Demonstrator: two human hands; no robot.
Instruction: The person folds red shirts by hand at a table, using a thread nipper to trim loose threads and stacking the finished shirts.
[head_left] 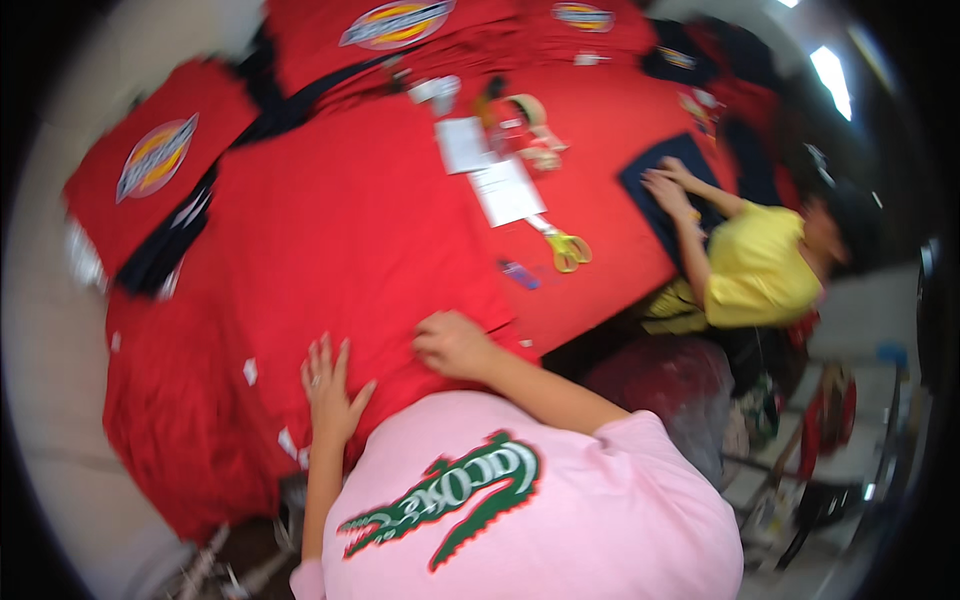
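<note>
Spread before me on the table is a large piece of red fabric, lying flat on what looks like a stack of red cloth. My left hand rests on its near left part, fingers spread, with a ring on one finger. Further right, my right hand lies on the same fabric near its front right edge. Its fingers are curled down against the cloth, and whether they pinch a fold is hidden. Yellow-handled scissors and a small blue-purple tool lie to the right of the fabric.
White paper sheets and a tape roll lie beyond the scissors. Red printed pieces surround the far and left sides. At right, a co-worker in a yellow top handles dark cloth. A plastic-wrapped bundle stands below the table edge.
</note>
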